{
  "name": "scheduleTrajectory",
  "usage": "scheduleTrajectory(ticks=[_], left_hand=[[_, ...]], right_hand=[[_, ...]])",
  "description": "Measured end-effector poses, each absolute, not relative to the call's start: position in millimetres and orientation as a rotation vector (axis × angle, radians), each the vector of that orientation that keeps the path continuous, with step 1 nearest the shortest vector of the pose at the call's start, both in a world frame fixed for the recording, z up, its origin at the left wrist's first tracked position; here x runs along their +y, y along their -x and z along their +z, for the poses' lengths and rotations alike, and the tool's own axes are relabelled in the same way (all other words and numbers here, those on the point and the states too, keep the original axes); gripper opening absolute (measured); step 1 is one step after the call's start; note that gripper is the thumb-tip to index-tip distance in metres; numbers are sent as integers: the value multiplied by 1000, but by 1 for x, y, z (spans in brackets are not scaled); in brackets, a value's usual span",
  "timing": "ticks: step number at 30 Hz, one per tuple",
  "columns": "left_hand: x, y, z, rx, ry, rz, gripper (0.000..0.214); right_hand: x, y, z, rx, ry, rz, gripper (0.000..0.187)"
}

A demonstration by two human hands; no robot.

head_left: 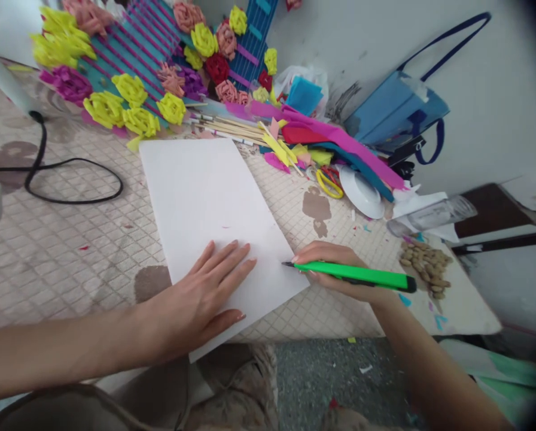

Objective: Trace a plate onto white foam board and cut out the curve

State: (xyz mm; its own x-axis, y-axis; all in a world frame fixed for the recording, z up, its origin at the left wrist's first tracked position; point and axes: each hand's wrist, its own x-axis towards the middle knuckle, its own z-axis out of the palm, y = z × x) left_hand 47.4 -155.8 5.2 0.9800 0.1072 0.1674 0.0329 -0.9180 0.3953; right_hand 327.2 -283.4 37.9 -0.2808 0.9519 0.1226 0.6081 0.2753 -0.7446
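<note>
A white sheet of board or thick paper (205, 191) lies on the table, its near corner reaching past the front edge. My left hand (209, 293) rests flat on its lower part, fingers spread, holding nothing. In my right hand (335, 269) is a bright green utility knife (362, 273), gripped near its front end. Its dark tip points left and sits over the sheet's right edge; whether it touches the surface I cannot tell. A small pink mark shows on the sheet above my left fingers.
Paper flowers (133, 90) and striped panels stand at the back left. Wooden sticks (232, 127), crepe paper (340, 140), yellow scissors (329, 183) and a white plate (361, 191) lie behind. A glass (434, 215) and peanuts (425, 263) are at right; a black cable (75, 200) at left.
</note>
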Motion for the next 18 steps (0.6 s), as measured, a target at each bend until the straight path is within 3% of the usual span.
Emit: scheduleTrajectory(ticks=[18], left_hand=[[-127, -82, -11, -77, -2803, 225, 67]], right_hand=[[-302, -319, 32, -1832, 1568, 691, 26]])
